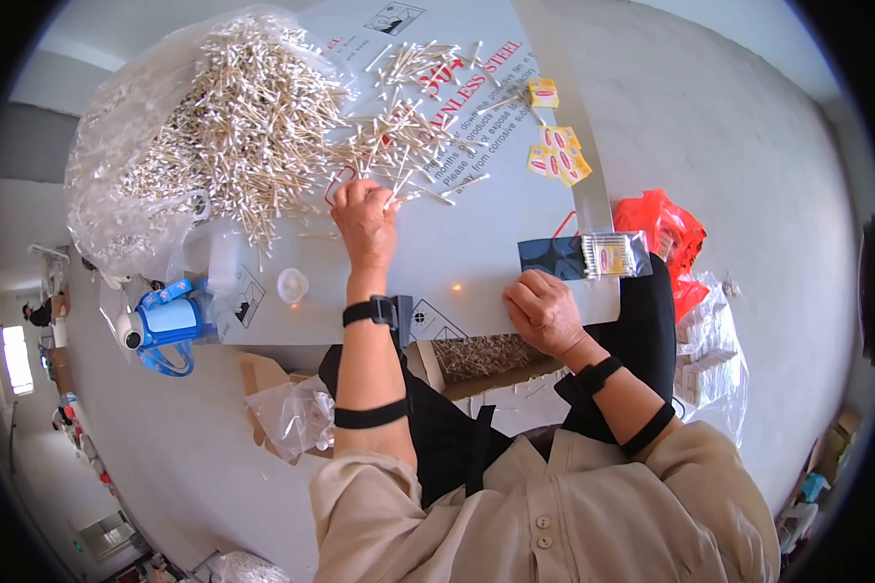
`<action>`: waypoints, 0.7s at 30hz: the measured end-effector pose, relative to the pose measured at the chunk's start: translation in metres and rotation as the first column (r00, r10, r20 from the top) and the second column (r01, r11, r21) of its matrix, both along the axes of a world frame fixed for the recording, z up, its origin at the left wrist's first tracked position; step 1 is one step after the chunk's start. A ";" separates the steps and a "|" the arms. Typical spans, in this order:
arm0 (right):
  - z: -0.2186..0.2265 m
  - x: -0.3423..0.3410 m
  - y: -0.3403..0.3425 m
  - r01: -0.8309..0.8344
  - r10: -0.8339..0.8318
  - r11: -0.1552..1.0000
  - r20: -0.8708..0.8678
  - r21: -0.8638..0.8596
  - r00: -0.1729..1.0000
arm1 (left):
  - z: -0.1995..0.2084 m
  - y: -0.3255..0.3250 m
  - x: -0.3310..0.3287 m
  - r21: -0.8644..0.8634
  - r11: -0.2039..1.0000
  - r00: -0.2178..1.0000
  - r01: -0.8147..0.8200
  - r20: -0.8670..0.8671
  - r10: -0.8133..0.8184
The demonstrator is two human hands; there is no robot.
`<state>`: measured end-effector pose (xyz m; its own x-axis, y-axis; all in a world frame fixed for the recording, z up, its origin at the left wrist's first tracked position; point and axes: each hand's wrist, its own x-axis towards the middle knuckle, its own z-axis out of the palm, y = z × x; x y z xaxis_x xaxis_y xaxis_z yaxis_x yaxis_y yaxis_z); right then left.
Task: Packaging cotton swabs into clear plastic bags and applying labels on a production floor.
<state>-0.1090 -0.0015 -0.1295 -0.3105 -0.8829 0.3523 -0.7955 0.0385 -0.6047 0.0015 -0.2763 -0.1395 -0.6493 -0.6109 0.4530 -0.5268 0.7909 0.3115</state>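
My left hand (365,222) reaches to the near edge of a loose scatter of cotton swabs (394,136). Its fingers are bent together, and a white swab tip shows beside them; how many swabs they pinch is hidden. Closed and resting near the table's front edge, my right hand (544,311) has its fingers curled under, so anything inside is out of sight. Just beyond it lies a dark blue flat piece (551,257). A clear packet of cotton swabs with a yellow label (608,256) sits beside that piece at the table's right edge.
A large clear bag spilling cotton swabs (253,126) fills the table's far left. Yellow label cards (559,155) lie far right. A small round white lid (292,285) and blue bottle (165,319) are at left. A red bag (663,233) and an open box (486,360) sit below table level.
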 end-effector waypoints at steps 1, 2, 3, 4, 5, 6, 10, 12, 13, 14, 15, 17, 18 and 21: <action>0.000 0.001 -0.001 -0.003 0.003 1.000 -0.002 -0.011 1.000 | -0.002 0.012 0.000 0.027 1.000 1.000 0.001 -0.015 0.000; 0.001 0.000 -0.002 -0.008 0.008 1.000 -0.004 -0.024 1.000 | -0.001 0.025 0.000 0.052 0.999 1.000 0.000 -0.030 0.002; 0.002 -0.001 -0.001 -0.001 0.001 1.000 0.003 -0.024 1.000 | 0.000 0.041 -0.003 0.058 0.998 0.999 0.019 -0.041 -0.016; 0.001 -0.002 0.000 0.013 -0.013 1.000 0.002 -0.011 1.000 | 0.002 0.055 -0.006 0.071 0.997 0.999 0.032 -0.042 -0.029; 0.000 -0.002 -0.001 0.028 -0.028 1.000 0.052 -0.011 0.998 | 0.003 0.066 -0.004 0.115 0.993 0.999 0.035 -0.040 -0.030; 0.000 -0.002 -0.002 0.045 -0.043 0.999 0.101 -0.011 0.994 | 0.004 0.076 -0.004 0.159 0.987 0.999 0.038 -0.038 -0.032; 0.012 -0.008 -0.039 0.309 -0.298 0.951 0.369 0.031 0.880 | 0.004 0.099 0.001 0.168 0.984 0.995 0.050 -0.098 -0.034; 0.012 -0.018 -0.066 0.317 -0.318 0.947 0.243 0.044 0.916 | 0.004 0.103 -0.001 0.174 0.983 0.994 0.063 -0.104 -0.045; 0.013 -0.021 -0.078 0.317 -0.319 0.947 0.242 0.046 0.916 | 0.004 0.105 -0.002 0.176 0.981 0.992 0.075 -0.109 -0.057; 0.012 -0.023 -0.089 0.288 -0.302 0.952 0.184 0.099 0.935 | 0.001 0.107 -0.002 0.178 0.982 0.993 0.070 -0.105 -0.052; 0.011 -0.026 -0.096 0.263 -0.282 0.953 0.122 0.152 0.952 | 0.000 0.110 -0.005 0.169 0.983 0.992 0.068 -0.121 -0.048; 0.008 -0.030 -0.103 0.194 -0.209 0.968 0.084 0.161 0.974 | -0.003 0.119 -0.007 0.147 0.987 0.985 0.070 -0.166 -0.045; 0.006 -0.031 -0.105 0.127 -0.136 0.977 0.046 0.171 0.990 | -0.004 0.124 -0.007 0.148 0.987 0.985 0.067 -0.166 -0.042; 0.002 -0.037 -0.102 0.015 -0.016 0.988 0.005 0.153 1.000 | -0.006 0.134 -0.005 0.211 0.971 0.961 0.111 -0.270 -0.051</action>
